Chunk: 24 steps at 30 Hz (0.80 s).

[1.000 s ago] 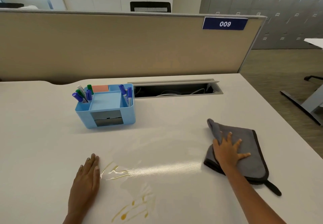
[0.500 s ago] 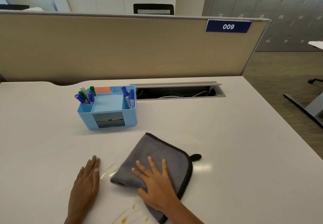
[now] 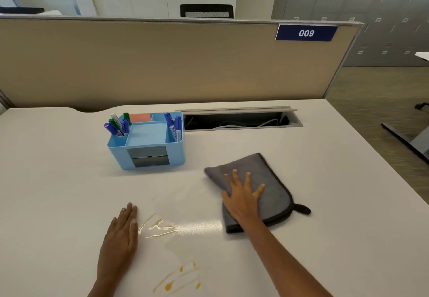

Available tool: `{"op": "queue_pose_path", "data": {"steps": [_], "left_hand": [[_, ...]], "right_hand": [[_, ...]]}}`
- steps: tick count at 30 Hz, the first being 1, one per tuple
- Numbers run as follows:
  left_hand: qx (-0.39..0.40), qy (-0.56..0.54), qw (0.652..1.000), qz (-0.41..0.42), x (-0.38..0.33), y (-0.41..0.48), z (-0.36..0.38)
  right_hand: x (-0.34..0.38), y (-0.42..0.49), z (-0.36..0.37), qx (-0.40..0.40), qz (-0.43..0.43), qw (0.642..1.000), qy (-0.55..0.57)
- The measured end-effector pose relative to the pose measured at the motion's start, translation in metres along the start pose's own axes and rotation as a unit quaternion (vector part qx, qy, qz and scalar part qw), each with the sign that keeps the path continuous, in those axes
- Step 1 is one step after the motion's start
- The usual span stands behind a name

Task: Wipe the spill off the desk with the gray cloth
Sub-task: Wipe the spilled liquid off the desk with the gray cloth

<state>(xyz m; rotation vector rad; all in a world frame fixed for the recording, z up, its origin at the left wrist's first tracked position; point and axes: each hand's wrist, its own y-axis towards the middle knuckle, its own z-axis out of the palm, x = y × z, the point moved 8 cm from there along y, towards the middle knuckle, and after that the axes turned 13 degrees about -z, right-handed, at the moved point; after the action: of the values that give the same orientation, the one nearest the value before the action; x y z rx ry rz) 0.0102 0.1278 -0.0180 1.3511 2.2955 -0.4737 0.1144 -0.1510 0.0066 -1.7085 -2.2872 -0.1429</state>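
A folded gray cloth (image 3: 272,178) with a dark hem and a hanging loop lies on the white desk (image 3: 336,238), right of centre. My right hand (image 3: 243,195) presses flat on its near left part, fingers spread. A wet streak of yellowish spill (image 3: 157,227) shines left of the cloth, apart from it. More amber streaks and drops (image 3: 178,279) sit close to the front edge. My left hand (image 3: 119,238) rests flat on the desk just left of the wet streak and holds nothing.
A light blue desk organizer (image 3: 148,144) with markers and sticky notes stands behind the spill. An open cable slot (image 3: 236,120) runs along the back of the desk, before a beige partition (image 3: 162,64). The desk's right edge drops to carpeted floor.
My right hand has slid the cloth from over the spill back to the right and a little away from me, uncovering the wet streak. My left hand has stayed put.
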Motion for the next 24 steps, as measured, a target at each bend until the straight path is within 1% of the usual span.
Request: {"op": "queue_pose_path", "data": {"steps": [2, 3, 5, 6, 8, 9, 10, 11, 12, 13, 14, 15, 16, 18, 20, 22, 24], "left_hand": [[-0.005, -0.027, 1.000, -0.010, -0.001, -0.001, -0.003], [-0.012, -0.052, 0.998, -0.024, -0.004, -0.001, -0.006], [-0.033, -0.107, 0.992, -0.056, -0.017, -0.003, -0.011], [-0.048, -0.126, 0.989, -0.056, -0.031, -0.005, -0.014], [-0.067, -0.140, 0.988, -0.017, -0.069, -0.012, -0.019], [-0.058, -0.139, 0.988, 0.015, -0.092, -0.018, -0.017], [-0.029, -0.133, 0.989, 0.049, -0.116, -0.026, -0.010], [0.016, -0.114, 0.989, 0.090, -0.137, -0.035, 0.002], [0.063, -0.076, 0.988, 0.122, -0.153, -0.046, 0.020], [0.094, -0.015, 0.985, 0.145, -0.163, -0.056, 0.039], [0.094, 0.050, 0.981, 0.160, -0.167, -0.064, 0.056], [0.088, 0.120, 0.973, 0.176, -0.168, -0.070, 0.071], [0.104, 0.178, 0.963, 0.173, -0.166, -0.075, 0.088], [0.121, 0.212, 0.956, 0.161, -0.162, -0.078, 0.105], [0.145, 0.225, 0.951, 0.154, -0.160, -0.077, 0.115], [0.139, 0.234, 0.950, 0.152, -0.164, -0.069, 0.117], [0.129, 0.235, 0.954, 0.132, -0.172, -0.060, 0.110]], "right_hand": [[0.038, -0.005, 0.013, -0.008, -0.063, 0.997, -0.043], [0.054, -0.013, 0.023, 0.002, -0.090, 0.994, -0.055], [0.083, -0.037, 0.043, 0.055, -0.166, 0.984, -0.040], [0.091, -0.051, 0.049, 0.077, -0.194, 0.977, -0.033], [0.095, -0.074, 0.046, 0.095, -0.257, 0.961, -0.041], [0.092, -0.084, 0.043, 0.101, -0.298, 0.949, -0.020], [0.083, -0.090, 0.037, 0.092, -0.318, 0.943, 0.043], [0.069, -0.094, 0.028, 0.058, -0.323, 0.938, 0.110], [0.052, -0.097, 0.015, 0.006, -0.309, 0.934, 0.179], [0.028, -0.100, 0.004, -0.050, -0.267, 0.937, 0.221], [0.001, -0.102, -0.009, -0.114, -0.217, 0.934, 0.261], [-0.026, -0.104, -0.016, -0.156, -0.172, 0.935, 0.268], [-0.047, -0.107, -0.022, -0.178, -0.137, 0.938, 0.264], [-0.079, -0.112, -0.034, -0.204, -0.078, 0.947, 0.236], [-0.100, -0.114, -0.044, -0.221, -0.040, 0.954, 0.197], [-0.112, -0.112, -0.048, -0.214, -0.009, 0.960, 0.180], [-0.121, -0.108, -0.044, -0.192, 0.022, 0.965, 0.177]]}}
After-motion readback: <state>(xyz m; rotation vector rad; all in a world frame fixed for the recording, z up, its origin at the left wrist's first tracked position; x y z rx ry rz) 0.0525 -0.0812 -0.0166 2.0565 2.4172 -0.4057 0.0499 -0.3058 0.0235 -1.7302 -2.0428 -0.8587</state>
